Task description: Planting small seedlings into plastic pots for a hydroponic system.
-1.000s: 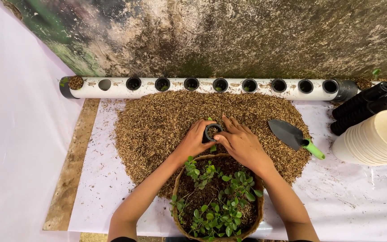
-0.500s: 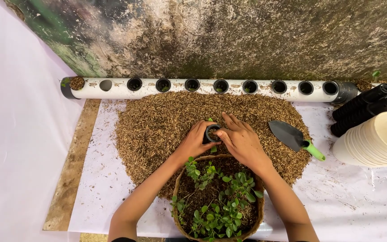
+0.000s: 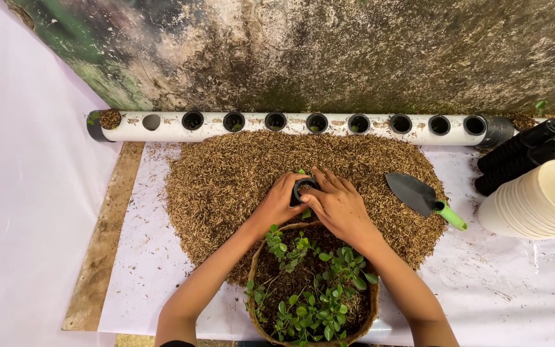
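My left hand (image 3: 279, 203) grips a small black net pot (image 3: 302, 187) from its left side, over a wide heap of brown husk (image 3: 226, 180). My right hand (image 3: 336, 205) lies over the pot's right side, fingers spread across its rim and pressing into it. A bit of green leaf shows at the pot's edge. Just below the hands stands a round coir basket (image 3: 367, 308) full of small green seedlings (image 3: 313, 302).
A white pipe (image 3: 290, 128) with a row of round holes lies along the mossy wall. A grey trowel with a green handle (image 3: 422, 196) rests on the husk at right. Stacked black net pots (image 3: 521, 154) and stacked cream pots (image 3: 541, 199) sit far right.
My right hand has slid a little left and closed further over the pot's rim. My left hand and the pot have stayed in place.
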